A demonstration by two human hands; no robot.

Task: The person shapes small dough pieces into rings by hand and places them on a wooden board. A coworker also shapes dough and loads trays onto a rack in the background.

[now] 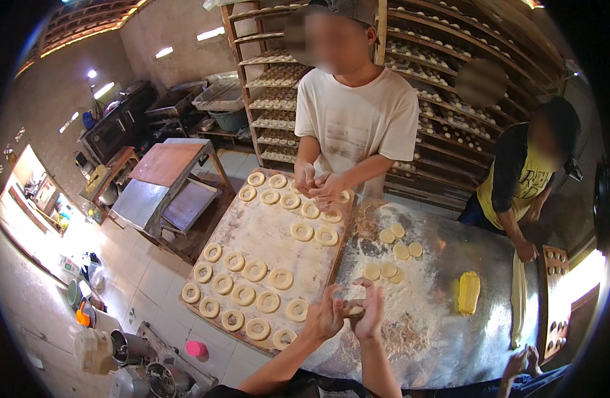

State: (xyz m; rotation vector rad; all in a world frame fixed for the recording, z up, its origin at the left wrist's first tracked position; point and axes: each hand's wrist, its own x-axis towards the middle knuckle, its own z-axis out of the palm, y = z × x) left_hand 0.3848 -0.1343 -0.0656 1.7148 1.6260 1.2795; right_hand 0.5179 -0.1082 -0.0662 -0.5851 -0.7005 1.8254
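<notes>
Near the front edge of the metal table, my left hand (pixel 326 313) and my right hand (pixel 369 310) meet around a small piece of dough (pixel 353 310). The fingers of both hands curl in toward it, and its exact shape is partly hidden by them. To the left, a wooden board (pixel 252 222) dusted with flour bears rows of dough rings (pixel 254 270). Several flat dough rounds (pixel 388 269) lie on the floured metal table (pixel 444 331), just beyond my right hand.
Across the board a co-worker in a white shirt (pixel 355 113) works with both hands together. Another person in yellow (pixel 517 192) touches a long dough strip (pixel 519 298) at the right. A yellow block (pixel 469 293) sits on the metal. Racks of trays (pixel 272 99) stand behind.
</notes>
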